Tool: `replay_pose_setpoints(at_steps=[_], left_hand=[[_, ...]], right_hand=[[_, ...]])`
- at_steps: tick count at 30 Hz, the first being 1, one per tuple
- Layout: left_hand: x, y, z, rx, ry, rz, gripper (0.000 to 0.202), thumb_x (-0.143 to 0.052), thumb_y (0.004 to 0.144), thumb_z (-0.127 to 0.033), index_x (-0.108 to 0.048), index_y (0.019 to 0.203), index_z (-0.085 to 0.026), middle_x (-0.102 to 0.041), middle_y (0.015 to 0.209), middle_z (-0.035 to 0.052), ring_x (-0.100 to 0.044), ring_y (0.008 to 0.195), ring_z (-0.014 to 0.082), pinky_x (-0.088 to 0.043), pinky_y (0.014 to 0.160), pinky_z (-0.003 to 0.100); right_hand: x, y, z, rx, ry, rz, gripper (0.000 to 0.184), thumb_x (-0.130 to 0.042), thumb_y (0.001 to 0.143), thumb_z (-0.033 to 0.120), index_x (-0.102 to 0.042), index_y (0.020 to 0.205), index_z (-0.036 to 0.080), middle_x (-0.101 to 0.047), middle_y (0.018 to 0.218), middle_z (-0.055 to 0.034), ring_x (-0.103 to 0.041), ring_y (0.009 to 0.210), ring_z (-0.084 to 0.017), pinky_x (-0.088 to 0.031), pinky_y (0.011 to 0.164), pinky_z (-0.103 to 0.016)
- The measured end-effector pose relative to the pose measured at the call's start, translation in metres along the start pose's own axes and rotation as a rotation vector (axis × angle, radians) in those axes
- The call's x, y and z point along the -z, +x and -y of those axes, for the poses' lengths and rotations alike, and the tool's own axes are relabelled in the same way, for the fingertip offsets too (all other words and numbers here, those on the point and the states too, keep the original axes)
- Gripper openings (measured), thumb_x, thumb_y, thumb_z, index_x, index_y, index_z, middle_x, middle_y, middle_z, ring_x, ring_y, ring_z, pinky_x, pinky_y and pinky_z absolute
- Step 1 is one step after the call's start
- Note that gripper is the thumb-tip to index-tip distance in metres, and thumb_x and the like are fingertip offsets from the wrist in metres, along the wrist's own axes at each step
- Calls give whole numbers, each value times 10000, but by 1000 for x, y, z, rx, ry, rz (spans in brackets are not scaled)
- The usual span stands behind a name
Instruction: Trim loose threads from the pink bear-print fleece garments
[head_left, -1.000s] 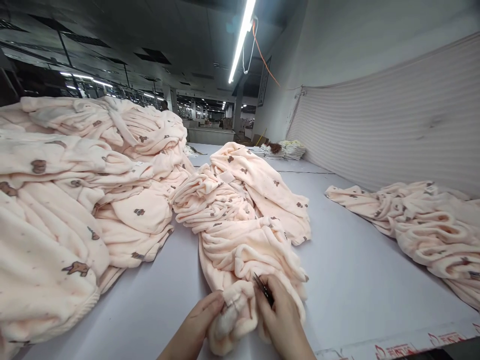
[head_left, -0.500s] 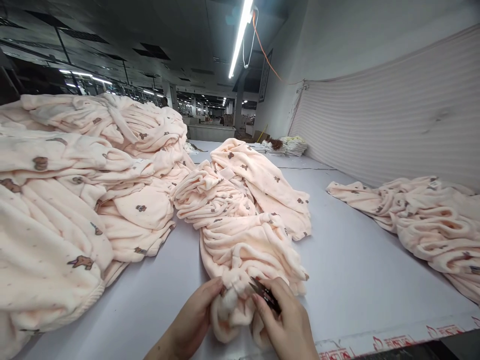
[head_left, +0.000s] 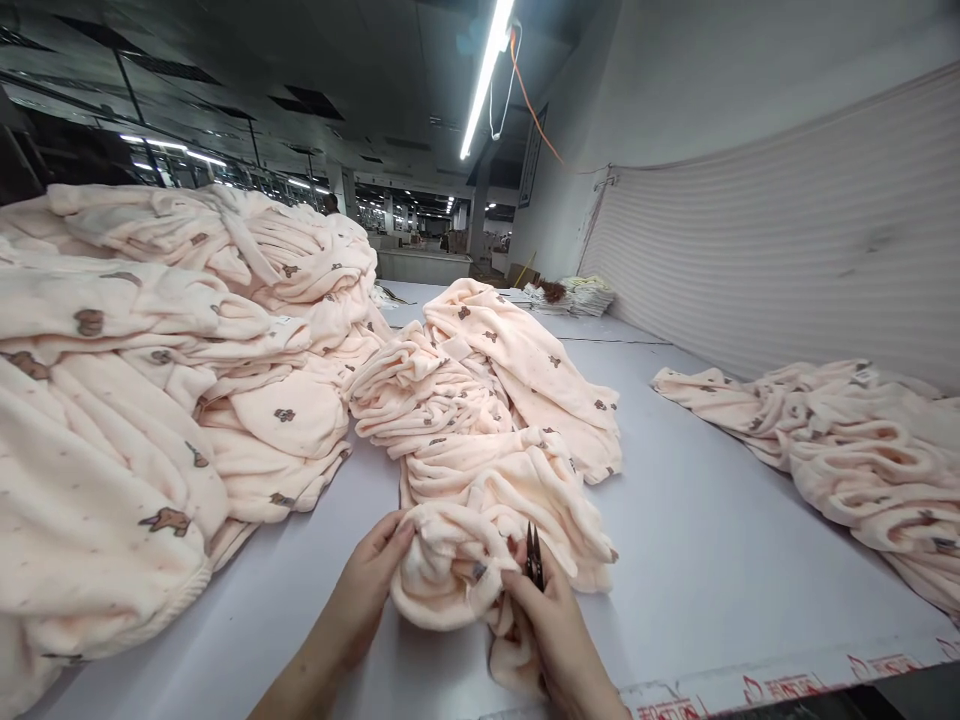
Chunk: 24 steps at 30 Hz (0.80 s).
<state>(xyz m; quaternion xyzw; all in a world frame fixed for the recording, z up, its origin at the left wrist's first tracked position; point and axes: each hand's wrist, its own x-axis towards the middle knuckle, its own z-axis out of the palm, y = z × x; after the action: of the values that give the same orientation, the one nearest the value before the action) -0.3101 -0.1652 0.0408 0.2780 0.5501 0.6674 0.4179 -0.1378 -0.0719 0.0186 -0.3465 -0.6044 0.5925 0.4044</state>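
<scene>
A pale pink fleece garment point(head_left: 517, 470) with small brown animal prints lies bunched on the table in front of me. Its near end is rolled open into a ring, which both hands hold. My left hand point(head_left: 369, 572) pinches the left rim of that ring between thumb and fingers. On the opposite rim, the thumb and fingers of my right hand point(head_left: 559, 615) grip the cloth. Dark thread snips point(head_left: 534, 555) are also tucked in my right hand, with their two pointed blades upward and slightly apart. The cloth partly hides the right fingertips.
A tall heap of the same fleece garments point(head_left: 172, 420) stands at the left. More matching fleece point(head_left: 862, 450) lies at the right. Stacked cloth pieces point(head_left: 585, 295) sit at the table's far end. The table point(head_left: 660, 560) has red-printed tape along its front edge.
The garment's end has been spread from a bunched knot into an open ring. My left hand has moved left and up; the snips have turned from pointing left to pointing up.
</scene>
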Motion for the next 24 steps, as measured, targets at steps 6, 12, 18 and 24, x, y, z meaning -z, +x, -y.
replay_pose_setpoints(at_steps=[6,12,18,24], left_hand=[[-6,-16,-3,-421,680,87,498,-549,806,-208,-514,1292,-310,-419,1442,43,-358,1339,262,-291,1108,388],[-20,-3,-13,-266,709,257,426,-596,817,-286,-551,1241,-275,-596,1258,59,-534,1153,265,-408,965,343],[-8,8,3,-242,430,33,184,-613,808,-389,-609,799,-205,-599,1132,63,-533,1054,242,-395,911,315],[5,-5,0,38,4,129,260,-546,837,-480,-476,804,-231,-553,677,-61,-462,565,115,-367,551,216]], right_hand=[[-5,1,0,-123,76,182,230,-652,755,369,-597,902,200,-539,628,40,-467,467,-102,-422,421,-204],[-10,0,0,5,18,209,122,-582,843,319,-560,917,224,-577,794,11,-564,652,-132,-473,546,-203],[-14,-18,-25,154,-208,46,169,-624,819,359,-549,857,212,-554,750,15,-531,694,-157,-440,657,-239],[-5,-6,-8,84,-119,224,196,-568,874,388,-512,838,204,-498,757,22,-498,753,-158,-408,705,-249]])
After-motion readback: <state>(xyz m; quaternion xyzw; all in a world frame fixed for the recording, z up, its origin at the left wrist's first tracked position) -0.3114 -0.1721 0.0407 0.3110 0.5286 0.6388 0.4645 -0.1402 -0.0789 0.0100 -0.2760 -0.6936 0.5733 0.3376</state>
